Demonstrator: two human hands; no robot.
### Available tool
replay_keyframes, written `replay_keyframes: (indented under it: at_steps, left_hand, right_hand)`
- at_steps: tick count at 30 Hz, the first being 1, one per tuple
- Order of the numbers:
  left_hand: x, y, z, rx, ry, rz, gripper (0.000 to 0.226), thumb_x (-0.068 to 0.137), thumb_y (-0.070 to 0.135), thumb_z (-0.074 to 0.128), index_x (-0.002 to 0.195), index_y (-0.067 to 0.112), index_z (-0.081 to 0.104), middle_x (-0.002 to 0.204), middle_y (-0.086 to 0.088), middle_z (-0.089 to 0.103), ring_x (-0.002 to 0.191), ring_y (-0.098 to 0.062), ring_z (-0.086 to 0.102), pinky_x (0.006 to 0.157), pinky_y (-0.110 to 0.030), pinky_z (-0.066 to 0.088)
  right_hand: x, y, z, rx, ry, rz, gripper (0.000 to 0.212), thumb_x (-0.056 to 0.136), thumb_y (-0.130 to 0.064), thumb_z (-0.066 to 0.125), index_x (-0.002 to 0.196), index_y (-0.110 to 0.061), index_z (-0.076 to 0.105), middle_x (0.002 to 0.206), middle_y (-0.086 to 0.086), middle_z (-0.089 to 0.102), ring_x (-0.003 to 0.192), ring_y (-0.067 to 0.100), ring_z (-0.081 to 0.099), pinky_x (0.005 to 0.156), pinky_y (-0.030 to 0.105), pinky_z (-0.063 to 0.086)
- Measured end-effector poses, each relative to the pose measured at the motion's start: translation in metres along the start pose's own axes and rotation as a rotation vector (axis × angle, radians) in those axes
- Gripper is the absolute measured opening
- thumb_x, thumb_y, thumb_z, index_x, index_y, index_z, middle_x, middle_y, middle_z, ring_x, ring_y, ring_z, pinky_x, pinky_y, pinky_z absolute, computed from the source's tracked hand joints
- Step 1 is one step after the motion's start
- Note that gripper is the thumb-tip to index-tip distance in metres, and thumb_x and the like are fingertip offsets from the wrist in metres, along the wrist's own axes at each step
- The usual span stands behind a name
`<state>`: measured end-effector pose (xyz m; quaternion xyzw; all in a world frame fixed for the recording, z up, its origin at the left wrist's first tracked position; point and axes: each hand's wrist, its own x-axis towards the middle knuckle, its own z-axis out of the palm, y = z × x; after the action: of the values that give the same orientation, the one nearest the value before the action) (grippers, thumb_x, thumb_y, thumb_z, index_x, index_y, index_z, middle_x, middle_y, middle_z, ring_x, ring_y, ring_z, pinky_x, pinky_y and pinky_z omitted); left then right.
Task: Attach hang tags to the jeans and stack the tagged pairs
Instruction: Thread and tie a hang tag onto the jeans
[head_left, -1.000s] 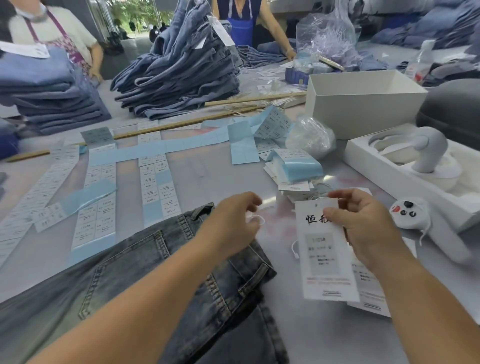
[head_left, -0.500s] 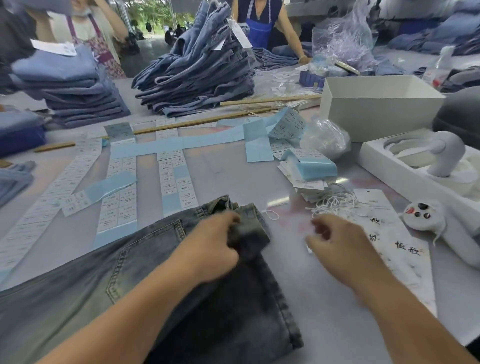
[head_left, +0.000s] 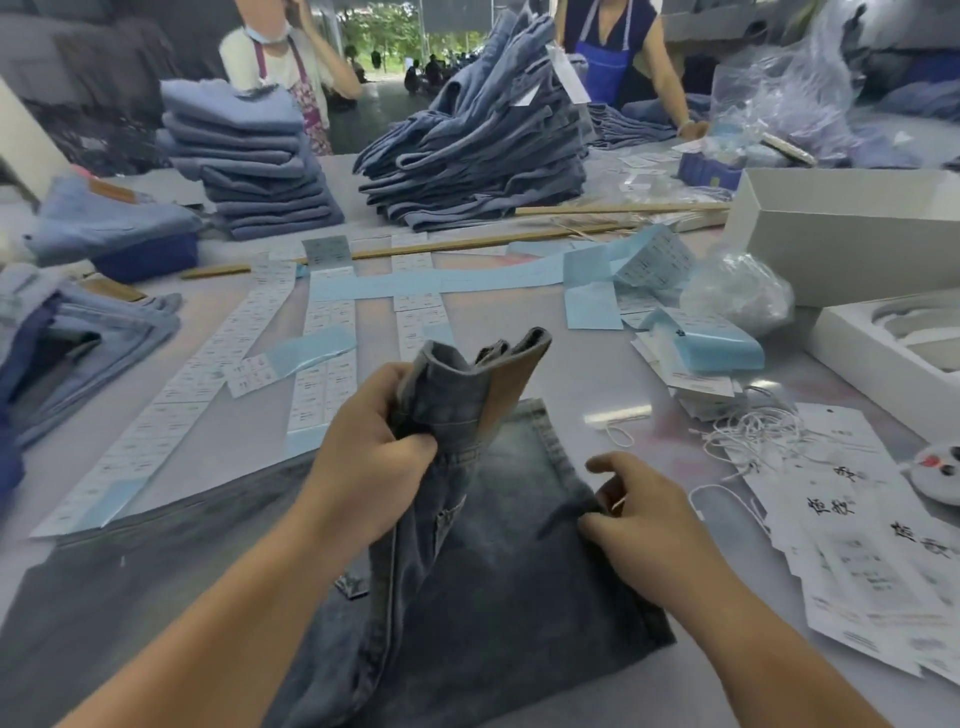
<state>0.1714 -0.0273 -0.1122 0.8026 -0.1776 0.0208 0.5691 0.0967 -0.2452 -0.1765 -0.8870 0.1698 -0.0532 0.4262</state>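
A pair of washed grey-blue jeans (head_left: 498, 571) lies on the table in front of me. My left hand (head_left: 374, 457) grips the waistband and lifts it off the table, so the top stands up and folds over. My right hand (head_left: 639, 519) pinches the jeans' right edge lower down. White hang tags (head_left: 852, 530) with black characters lie fanned out at the right, with loose white strings (head_left: 748, 431) beside them.
Strips of size labels (head_left: 322, 358) on pale blue backing cover the table's middle. Stacks of folded jeans (head_left: 483, 150) stand at the back and left. A white box (head_left: 831, 234) and a plastic bag (head_left: 737, 291) sit at the right. Two people stand behind the table.
My right hand has let go of the hang tag and moved onto the jeans' right edge. My left hand has taken hold of the waistband and raised it.
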Motion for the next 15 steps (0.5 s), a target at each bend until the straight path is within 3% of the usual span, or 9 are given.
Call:
replay_keyframes:
  at_steps: [3,5,7,9,11,13,15]
  left_hand:
    - [-0.014,0.004,0.008,-0.048,-0.081,0.109,0.046,0.065,0.004,0.049,0.098,0.032,0.064,0.078,0.002,0.068,0.07,-0.021,0.066,0.058,-0.044,0.053]
    - [-0.024,0.004,0.014,0.021,-0.186,0.25,0.048,0.067,0.008,0.053,0.107,0.033,0.062,0.087,0.011,0.069,0.075,-0.004,0.065,0.062,-0.024,0.05]
    - [-0.031,-0.002,0.021,0.193,-0.315,0.313,0.052,0.07,0.02,0.055,0.119,0.036,0.056,0.103,0.019,0.067,0.093,0.006,0.062,0.079,-0.017,0.048]
    - [-0.036,-0.019,0.028,0.458,-0.438,0.274,0.062,0.07,0.033,0.056,0.131,0.039,0.046,0.123,0.02,0.059,0.114,-0.001,0.054,0.096,-0.027,0.047]
    - [-0.044,-0.04,0.036,0.746,-0.6,0.151,0.083,0.074,0.037,0.059,0.149,0.038,0.025,0.155,0.012,0.031,0.144,-0.013,0.027,0.116,-0.037,0.03]
    - [-0.051,-0.051,0.044,0.873,-0.612,0.083,0.089,0.079,0.03,0.059,0.154,0.034,0.011,0.162,0.011,0.009,0.149,-0.015,0.009,0.121,-0.038,0.02]
    - [-0.054,-0.054,0.047,0.894,-0.527,0.108,0.082,0.083,0.017,0.054,0.153,0.031,0.014,0.158,0.008,0.015,0.142,-0.02,0.02,0.114,-0.037,0.032]
  right_hand:
    - [0.011,-0.01,0.005,0.076,0.076,-0.049,0.041,0.079,-0.006,0.068,0.108,-0.032,0.057,0.077,-0.008,0.062,0.071,-0.007,0.057,0.052,0.007,0.039]
    - [0.016,-0.014,0.008,0.074,0.073,-0.068,0.033,0.08,-0.005,0.068,0.104,-0.028,0.061,0.079,-0.007,0.065,0.07,0.0,0.06,0.057,0.01,0.043]
    - [0.018,-0.014,0.009,0.148,0.061,-0.111,0.019,0.085,-0.005,0.067,0.091,-0.023,0.065,0.078,-0.005,0.069,0.073,0.01,0.064,0.064,0.018,0.052]
    - [0.017,-0.011,0.009,0.106,0.103,-0.13,0.025,0.091,-0.003,0.06,0.077,-0.025,0.062,0.07,-0.01,0.066,0.069,0.006,0.061,0.058,0.008,0.048]
    - [0.016,-0.004,0.01,0.123,0.138,-0.076,0.029,0.084,0.003,0.056,0.076,-0.024,0.062,0.072,-0.012,0.064,0.068,-0.005,0.054,0.053,0.007,0.04]
    - [0.013,0.0,0.01,0.099,0.182,0.007,0.035,0.072,0.012,0.05,0.076,-0.022,0.061,0.075,-0.007,0.064,0.07,0.0,0.054,0.054,0.017,0.039]
    - [0.012,0.002,0.009,0.086,0.199,0.03,0.038,0.067,0.015,0.047,0.073,-0.021,0.058,0.074,-0.003,0.064,0.07,0.008,0.055,0.055,0.023,0.039]
